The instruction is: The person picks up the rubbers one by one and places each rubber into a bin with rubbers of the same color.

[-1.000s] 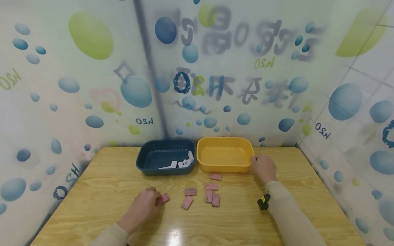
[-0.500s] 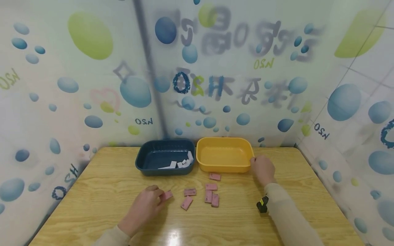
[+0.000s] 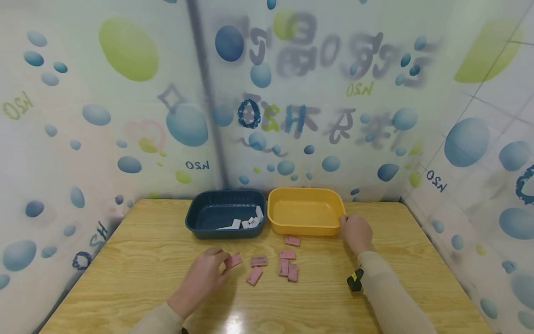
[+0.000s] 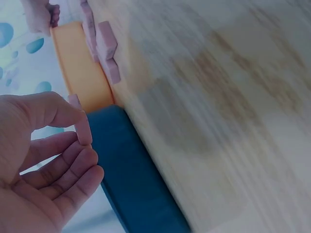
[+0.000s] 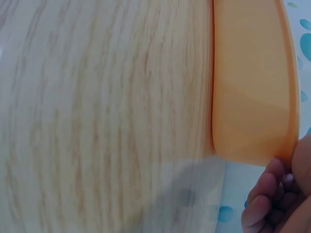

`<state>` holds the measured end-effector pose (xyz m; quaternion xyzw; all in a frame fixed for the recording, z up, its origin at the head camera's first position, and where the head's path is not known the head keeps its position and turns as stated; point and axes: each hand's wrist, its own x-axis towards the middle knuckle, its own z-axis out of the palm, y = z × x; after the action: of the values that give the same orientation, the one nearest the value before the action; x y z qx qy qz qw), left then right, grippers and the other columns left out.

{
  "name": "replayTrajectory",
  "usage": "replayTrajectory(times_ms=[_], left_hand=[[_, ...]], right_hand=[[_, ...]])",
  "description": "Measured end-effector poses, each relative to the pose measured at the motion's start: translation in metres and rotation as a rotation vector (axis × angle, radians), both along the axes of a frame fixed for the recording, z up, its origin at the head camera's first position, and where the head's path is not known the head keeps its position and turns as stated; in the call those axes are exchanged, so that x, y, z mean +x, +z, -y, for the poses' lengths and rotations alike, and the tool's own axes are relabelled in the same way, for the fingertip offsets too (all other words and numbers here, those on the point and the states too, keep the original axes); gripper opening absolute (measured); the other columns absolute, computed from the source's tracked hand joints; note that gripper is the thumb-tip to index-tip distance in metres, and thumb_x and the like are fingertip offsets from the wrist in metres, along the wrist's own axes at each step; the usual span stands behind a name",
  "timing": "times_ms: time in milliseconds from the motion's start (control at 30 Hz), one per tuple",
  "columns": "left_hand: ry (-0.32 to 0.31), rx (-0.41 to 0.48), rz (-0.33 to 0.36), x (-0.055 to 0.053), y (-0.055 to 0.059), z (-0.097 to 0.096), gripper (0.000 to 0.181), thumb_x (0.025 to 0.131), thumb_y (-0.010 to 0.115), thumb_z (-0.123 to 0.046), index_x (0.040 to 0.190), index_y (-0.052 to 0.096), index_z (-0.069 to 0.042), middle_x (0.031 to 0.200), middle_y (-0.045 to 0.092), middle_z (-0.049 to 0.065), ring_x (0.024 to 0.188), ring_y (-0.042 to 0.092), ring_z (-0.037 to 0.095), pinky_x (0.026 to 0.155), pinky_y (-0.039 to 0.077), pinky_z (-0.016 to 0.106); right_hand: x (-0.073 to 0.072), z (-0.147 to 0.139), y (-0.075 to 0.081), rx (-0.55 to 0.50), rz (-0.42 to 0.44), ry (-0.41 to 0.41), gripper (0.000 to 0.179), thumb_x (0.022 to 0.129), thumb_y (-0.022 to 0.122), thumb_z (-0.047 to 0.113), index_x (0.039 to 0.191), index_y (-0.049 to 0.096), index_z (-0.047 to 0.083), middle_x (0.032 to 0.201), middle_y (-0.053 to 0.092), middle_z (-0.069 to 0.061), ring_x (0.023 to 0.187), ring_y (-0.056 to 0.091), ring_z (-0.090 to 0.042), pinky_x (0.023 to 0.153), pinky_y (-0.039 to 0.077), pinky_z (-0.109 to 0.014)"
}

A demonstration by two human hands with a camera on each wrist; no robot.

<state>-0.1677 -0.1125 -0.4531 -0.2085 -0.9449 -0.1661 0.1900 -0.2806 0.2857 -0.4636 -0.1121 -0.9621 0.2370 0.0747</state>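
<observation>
Left hand (image 3: 202, 273), left of centre in the lower head view, is pinching a small pink block (image 3: 236, 259) between its fingertips. In the left wrist view, the upper digit is covering part of this block; whether it is touching the table (image 3: 325, 297) cannot be told. Right hand (image 3: 357, 232), right of centre, is gripping the rim of the yellow tray (image 3: 304, 229) near its lower right corner; the right wrist view is cutting this hand off at its right edge. Six loose blocks (image 3: 283, 267) are lying at lower centre, their dark marks appearing too small to read. Above the left hand, the blue tray (image 3: 225, 234) is standing just beside the yellow one. White pieces (image 3: 237, 224) are clustering toward its lower right, its near wall partly hiding them and making the count uncertain. Both sleeves (image 3: 390, 290) are running off the bottom edge. A black wrist device (image 3: 355, 280) is showing below the right hand. Behind, smudged grey lettering is blurring across the dotted backdrop (image 3: 292, 83).
</observation>
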Motion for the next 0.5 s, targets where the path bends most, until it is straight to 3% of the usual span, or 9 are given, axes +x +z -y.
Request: replayTrajectory(times_ms=[100,500], left_hand=[[-0.007,0.003,0.001,-0.002,0.002,-0.002,0.019,0.073,0.081,0.0,0.075,0.068,-0.012,0.075,0.058,-0.003,0.067,0.048,0.008,0.062,0.047,0.027],[-0.098,0.059,-0.163,-0.008,0.005,-0.015,0.022,0.065,0.082,0.003,0.074,0.067,-0.01,0.077,0.061,-0.001,0.067,0.053,0.009,0.06,0.049,0.026]], right_hand=[[0.0,-0.001,-0.001,0.001,-0.009,0.004,0.043,0.101,0.043,0.02,0.06,0.046,0.008,0.061,0.045,-0.006,0.059,0.042,-0.022,0.053,0.036,-0.034],[0.0,-0.002,-0.003,0.007,-0.055,0.026,0.043,0.101,0.046,0.018,0.058,0.044,0.009,0.058,0.04,-0.003,0.056,0.04,-0.02,0.052,0.033,-0.031]])
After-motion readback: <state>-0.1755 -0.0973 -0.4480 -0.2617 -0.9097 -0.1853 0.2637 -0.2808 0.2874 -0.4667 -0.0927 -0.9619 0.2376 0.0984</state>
